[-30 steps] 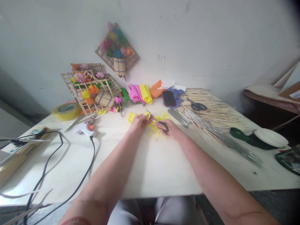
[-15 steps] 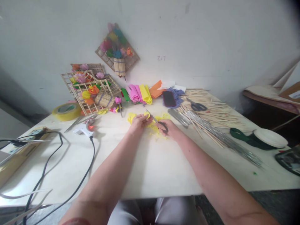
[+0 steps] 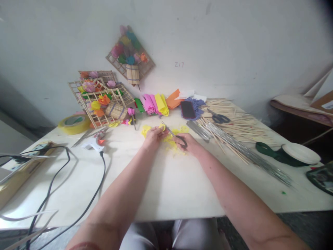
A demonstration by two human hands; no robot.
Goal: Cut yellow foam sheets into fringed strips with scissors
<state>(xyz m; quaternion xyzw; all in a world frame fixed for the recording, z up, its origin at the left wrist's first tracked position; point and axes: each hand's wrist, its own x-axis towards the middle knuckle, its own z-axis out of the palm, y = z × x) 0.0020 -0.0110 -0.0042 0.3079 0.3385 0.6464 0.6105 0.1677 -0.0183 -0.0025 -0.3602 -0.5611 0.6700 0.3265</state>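
Small, rounded piece of yellow, paper-like sheet (image 3: 162,127): held off the tabletop over the middle of the far half, at the tips of the left hand (image 3: 154,134). Thumb and fingers pinch it; its edge shows just past the fingertips, on the side away from the person. Its long axis is too small to read.

Metal scissors with dark handles (image 3: 171,132): just right of the yellow piece. Long axis slants from the handle loops, near right, to the tip, far left. Blades lie alongside the piece's right edge; whether they touch it cannot be told, nor how far they are parted.

Right hand (image 3: 187,141): fingers curled round the dark loops, gripping. Left hand is nearer the piece; the right reaches it only through the blades. Relation that matters: piece edge to blade line, a narrow side-to-side offset.

Beneath and around both hands: loose, thin yellow scraps (image 3: 177,147) on the white, flat tabletop (image 3: 179,187).
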